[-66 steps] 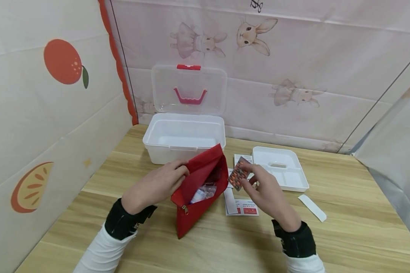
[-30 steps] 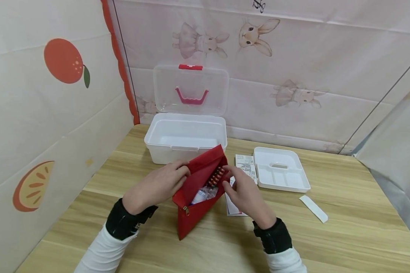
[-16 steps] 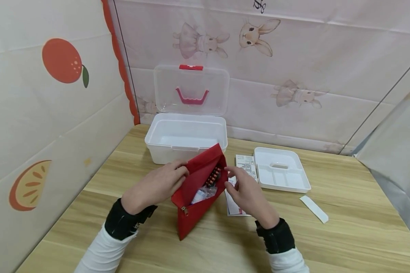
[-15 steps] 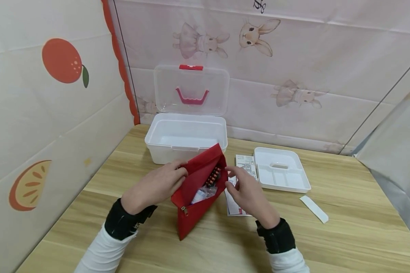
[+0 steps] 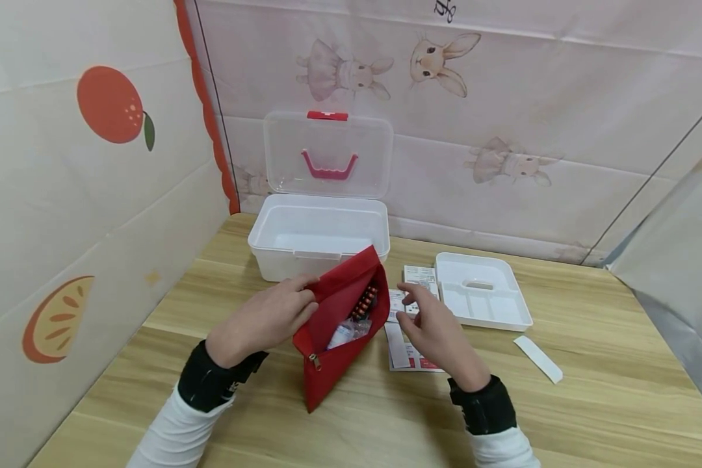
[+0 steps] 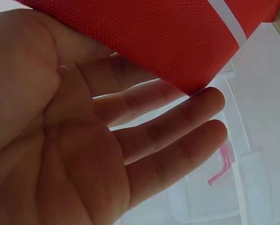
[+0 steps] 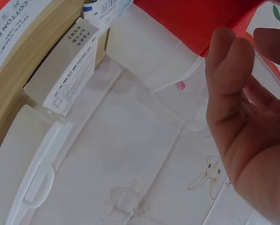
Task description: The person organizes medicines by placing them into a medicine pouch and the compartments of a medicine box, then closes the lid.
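Observation:
My left hand [image 5: 266, 322] pinches the upper left edge of a red zip pouch [image 5: 335, 382], whose mouth gapes toward me. In the left wrist view the red fabric [image 6: 177, 51] lies between thumb and fingers, with the other fingers stretched out. Inside the pouch are a blister pack [image 5: 364, 303] of dark and orange capsules and a clear plastic packet [image 5: 344, 335] with something white in it. My right hand [image 5: 441, 335] hovers just right of the pouch, fingers loosely bent, holding nothing. It is apart from the pouch.
Behind the pouch stands a white box [image 5: 281, 263], its clear lid [image 5: 327, 140] raised. At right are a white divided tray [image 5: 511, 316], a white strip [image 5: 538, 359] and several small printed boxes, one marked cotton pad [image 7: 13, 30]. Printed cloth walls [image 5: 123, 247] enclose the table.
My right hand put the capsule blister pack into the pouch, let it go, and has drawn back to the right. My left hand has kept its grip on the pouch's edge.

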A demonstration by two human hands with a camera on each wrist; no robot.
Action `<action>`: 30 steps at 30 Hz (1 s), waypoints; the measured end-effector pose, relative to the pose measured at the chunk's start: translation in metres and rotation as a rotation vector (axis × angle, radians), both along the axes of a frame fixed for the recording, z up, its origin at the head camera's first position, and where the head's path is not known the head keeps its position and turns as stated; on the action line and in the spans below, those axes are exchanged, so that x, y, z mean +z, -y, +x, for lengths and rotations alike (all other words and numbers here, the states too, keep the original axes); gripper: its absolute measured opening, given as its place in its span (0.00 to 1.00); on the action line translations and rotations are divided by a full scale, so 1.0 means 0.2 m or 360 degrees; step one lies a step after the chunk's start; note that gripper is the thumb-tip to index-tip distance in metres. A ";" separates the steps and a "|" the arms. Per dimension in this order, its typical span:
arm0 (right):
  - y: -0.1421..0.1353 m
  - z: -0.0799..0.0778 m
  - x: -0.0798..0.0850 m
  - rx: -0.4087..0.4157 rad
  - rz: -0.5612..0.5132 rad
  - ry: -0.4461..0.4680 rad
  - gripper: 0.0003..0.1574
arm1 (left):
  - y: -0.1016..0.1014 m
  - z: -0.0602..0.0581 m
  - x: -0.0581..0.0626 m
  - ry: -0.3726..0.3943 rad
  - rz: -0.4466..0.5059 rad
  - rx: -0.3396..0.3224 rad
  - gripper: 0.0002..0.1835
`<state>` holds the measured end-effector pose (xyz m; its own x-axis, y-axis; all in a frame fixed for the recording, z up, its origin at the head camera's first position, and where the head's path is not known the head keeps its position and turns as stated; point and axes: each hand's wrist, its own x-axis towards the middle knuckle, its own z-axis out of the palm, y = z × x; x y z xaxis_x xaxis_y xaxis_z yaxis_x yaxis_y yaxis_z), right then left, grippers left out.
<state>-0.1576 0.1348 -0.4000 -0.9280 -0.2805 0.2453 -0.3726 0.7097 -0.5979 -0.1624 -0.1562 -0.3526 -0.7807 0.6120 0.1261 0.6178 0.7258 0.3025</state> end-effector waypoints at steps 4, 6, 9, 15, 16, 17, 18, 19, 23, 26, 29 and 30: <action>-0.02 0.00 0.00 0.0008 0.0053 -0.0017 0.29 | 0.00 0.00 0.00 -0.0001 -0.0003 0.0006 0.08; -0.04 0.00 -0.01 0.0005 0.0077 -0.0016 0.28 | 0.00 0.00 0.00 -0.0001 -0.0002 0.0008 0.08; -0.07 -0.01 -0.02 -0.0009 0.0116 0.0009 0.28 | 0.01 0.00 0.00 -0.0005 -0.0001 0.0008 0.08; -0.12 -0.01 -0.05 -0.0043 0.0221 0.0029 0.29 | 0.01 0.00 0.00 0.0000 -0.0004 0.0012 0.08; -0.13 -0.01 -0.06 -0.0048 0.0234 0.0025 0.29 | 0.01 0.00 0.00 0.0005 -0.0006 0.0014 0.08; -0.14 -0.01 -0.06 -0.0053 0.0243 0.0025 0.29 | 0.01 0.00 0.00 0.0012 -0.0008 0.0017 0.08; -0.15 -0.01 -0.06 -0.0059 0.0248 0.0027 0.28 | 0.01 0.00 0.00 0.0017 -0.0010 0.0018 0.08; -0.15 -0.01 -0.07 -0.0063 0.0251 0.0031 0.28 | 0.01 0.00 0.00 0.0023 -0.0012 0.0021 0.08; -0.18 0.00 -0.08 -0.0087 0.0270 0.0073 0.27 | 0.01 0.00 0.00 0.0032 -0.0017 0.0024 0.08; -0.21 0.00 -0.08 -0.0100 0.0286 0.0074 0.27 | 0.01 0.00 0.00 0.0027 -0.0015 0.0019 0.08; -0.24 0.00 -0.08 -0.0116 0.0301 0.0043 0.27 | 0.01 0.00 0.00 0.0030 -0.0009 0.0020 0.08; -0.26 0.00 -0.08 -0.0122 0.0299 0.0032 0.27 | 0.01 0.01 0.00 0.0034 -0.0008 0.0024 0.08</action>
